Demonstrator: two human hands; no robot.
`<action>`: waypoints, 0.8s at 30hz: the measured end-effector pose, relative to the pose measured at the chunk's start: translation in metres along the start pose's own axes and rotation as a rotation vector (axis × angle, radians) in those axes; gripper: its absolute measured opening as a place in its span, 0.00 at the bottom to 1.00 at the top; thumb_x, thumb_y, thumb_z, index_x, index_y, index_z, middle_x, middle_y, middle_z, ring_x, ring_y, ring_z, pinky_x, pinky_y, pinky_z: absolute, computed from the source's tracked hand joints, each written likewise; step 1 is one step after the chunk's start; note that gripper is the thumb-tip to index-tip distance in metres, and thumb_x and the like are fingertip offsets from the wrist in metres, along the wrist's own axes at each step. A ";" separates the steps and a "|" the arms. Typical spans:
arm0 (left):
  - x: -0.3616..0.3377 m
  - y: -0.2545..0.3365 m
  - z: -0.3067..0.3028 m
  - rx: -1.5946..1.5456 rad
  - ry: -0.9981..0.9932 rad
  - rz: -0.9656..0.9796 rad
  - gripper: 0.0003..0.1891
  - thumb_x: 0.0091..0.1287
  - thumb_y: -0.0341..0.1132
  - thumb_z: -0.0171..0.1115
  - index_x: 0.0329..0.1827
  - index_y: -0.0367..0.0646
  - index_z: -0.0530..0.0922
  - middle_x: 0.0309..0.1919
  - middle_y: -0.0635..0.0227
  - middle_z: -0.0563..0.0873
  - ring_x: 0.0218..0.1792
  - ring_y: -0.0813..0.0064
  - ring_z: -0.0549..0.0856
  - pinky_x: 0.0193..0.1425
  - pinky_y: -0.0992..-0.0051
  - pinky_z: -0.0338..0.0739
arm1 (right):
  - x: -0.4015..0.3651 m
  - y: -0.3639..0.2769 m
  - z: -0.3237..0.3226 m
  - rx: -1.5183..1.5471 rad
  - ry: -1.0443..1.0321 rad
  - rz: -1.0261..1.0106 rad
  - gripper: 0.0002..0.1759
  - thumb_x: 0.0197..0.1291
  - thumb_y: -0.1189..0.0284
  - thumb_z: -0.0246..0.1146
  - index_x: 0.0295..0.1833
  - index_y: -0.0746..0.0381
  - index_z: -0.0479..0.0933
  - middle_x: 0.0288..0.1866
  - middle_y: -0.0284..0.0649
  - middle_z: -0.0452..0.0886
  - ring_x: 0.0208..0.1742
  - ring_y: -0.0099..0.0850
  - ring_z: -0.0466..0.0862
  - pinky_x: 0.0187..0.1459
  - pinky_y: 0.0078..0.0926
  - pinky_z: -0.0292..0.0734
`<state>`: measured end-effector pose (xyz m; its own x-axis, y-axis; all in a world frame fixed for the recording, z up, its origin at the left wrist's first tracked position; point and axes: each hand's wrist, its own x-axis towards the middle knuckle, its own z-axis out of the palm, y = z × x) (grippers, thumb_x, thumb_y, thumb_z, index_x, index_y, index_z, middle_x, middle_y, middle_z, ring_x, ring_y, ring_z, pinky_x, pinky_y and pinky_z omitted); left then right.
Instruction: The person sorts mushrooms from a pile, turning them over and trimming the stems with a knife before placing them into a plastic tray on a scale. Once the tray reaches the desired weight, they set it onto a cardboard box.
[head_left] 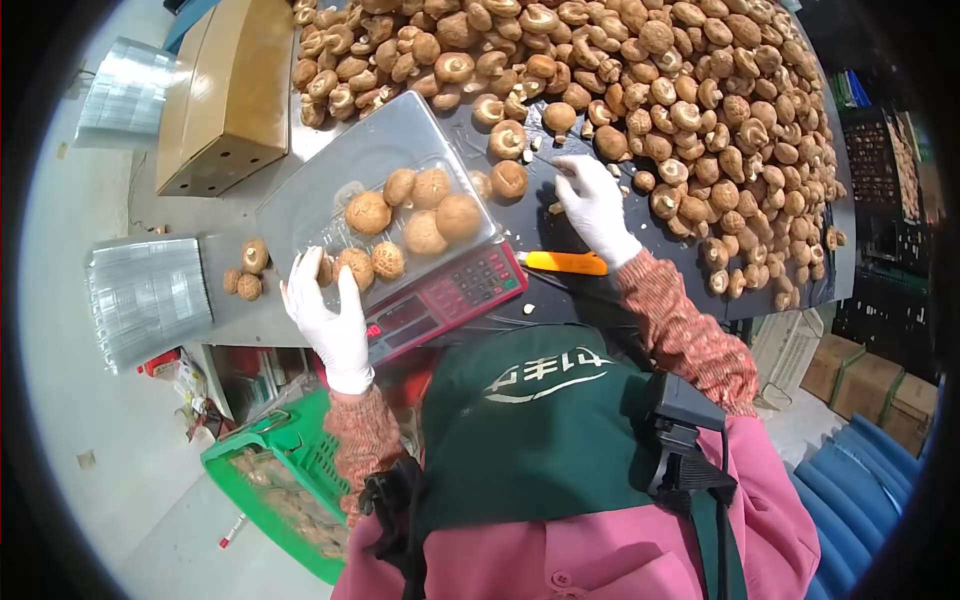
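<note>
My left hand [335, 330], in a white glove, is at the near left edge of the scale's clear plastic tray [300, 205]. Its thumb and fingers close around a small shiitake mushroom [325, 269]. Several brown shiitake caps [368, 213] lie in that tray, on the red digital scale [450, 300]. My right hand [597, 212], also gloved, is over the dark table surface with thumb and forefinger apart and nothing visible between them. A single shiitake [509, 180] lies to its left, by the tray. Below the hand rests an orange-handled knife [565, 262].
A large mushroom pile [690, 110] covers the table's back and right, with cut stem bits near it. At left are a cardboard box [225, 95], stacked clear trays [148, 300] and a few loose mushrooms [254, 256]. A green crate [270, 490] stands on the floor.
</note>
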<state>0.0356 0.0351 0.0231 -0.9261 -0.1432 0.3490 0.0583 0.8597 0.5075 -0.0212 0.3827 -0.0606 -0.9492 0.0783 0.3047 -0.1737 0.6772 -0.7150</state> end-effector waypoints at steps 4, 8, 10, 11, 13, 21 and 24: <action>0.002 0.011 -0.002 -0.009 -0.010 0.045 0.22 0.65 0.31 0.68 0.63 0.43 0.79 0.59 0.61 0.84 0.66 0.59 0.77 0.80 0.51 0.54 | 0.036 -0.009 0.038 -0.090 -0.055 0.117 0.21 0.60 0.62 0.68 0.56 0.58 0.79 0.46 0.46 0.83 0.49 0.45 0.84 0.51 0.39 0.80; 0.005 0.027 -0.003 -0.019 0.001 0.084 0.22 0.65 0.30 0.68 0.63 0.42 0.79 0.59 0.61 0.84 0.67 0.58 0.78 0.80 0.51 0.54 | 0.059 -0.015 0.059 -0.260 -0.151 0.095 0.27 0.59 0.58 0.68 0.60 0.60 0.77 0.50 0.47 0.82 0.53 0.45 0.84 0.55 0.39 0.79; 0.006 0.032 -0.005 -0.001 0.006 0.098 0.22 0.65 0.30 0.68 0.63 0.42 0.79 0.59 0.61 0.84 0.67 0.58 0.78 0.80 0.51 0.54 | 0.064 -0.009 0.055 -0.158 -0.149 0.110 0.30 0.59 0.56 0.69 0.62 0.63 0.76 0.54 0.46 0.82 0.54 0.40 0.84 0.55 0.35 0.79; 0.006 0.036 -0.006 -0.029 0.051 0.099 0.22 0.64 0.28 0.69 0.62 0.41 0.79 0.58 0.61 0.84 0.65 0.58 0.79 0.79 0.51 0.57 | 0.063 -0.006 0.050 0.321 -0.210 0.296 0.29 0.64 0.55 0.65 0.62 0.65 0.76 0.58 0.43 0.83 0.55 0.37 0.84 0.57 0.32 0.78; 0.005 0.042 -0.007 -0.095 0.056 0.082 0.23 0.62 0.26 0.69 0.62 0.41 0.79 0.58 0.60 0.84 0.65 0.58 0.79 0.79 0.51 0.59 | 0.070 -0.021 0.019 1.008 -0.344 0.619 0.29 0.71 0.53 0.61 0.65 0.66 0.74 0.57 0.44 0.84 0.51 0.34 0.86 0.46 0.28 0.82; 0.014 0.100 0.025 -0.418 -0.133 0.219 0.31 0.57 0.22 0.74 0.66 0.35 0.76 0.62 0.56 0.82 0.64 0.62 0.80 0.72 0.65 0.70 | 0.034 -0.078 -0.029 1.510 -0.437 0.796 0.33 0.77 0.48 0.53 0.67 0.68 0.71 0.52 0.47 0.86 0.40 0.33 0.89 0.37 0.27 0.86; 0.021 0.118 0.025 -0.531 -0.223 0.191 0.37 0.56 0.25 0.77 0.71 0.36 0.72 0.65 0.56 0.79 0.66 0.61 0.79 0.72 0.66 0.71 | 0.024 -0.100 -0.027 1.399 -0.459 0.890 0.34 0.76 0.46 0.53 0.65 0.68 0.73 0.47 0.46 0.86 0.33 0.29 0.87 0.29 0.23 0.83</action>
<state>0.0132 0.1462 0.0706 -0.9334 0.1452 0.3282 0.3561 0.4892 0.7962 -0.0194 0.3364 0.0346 -0.8212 -0.3216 -0.4715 0.5647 -0.5772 -0.5899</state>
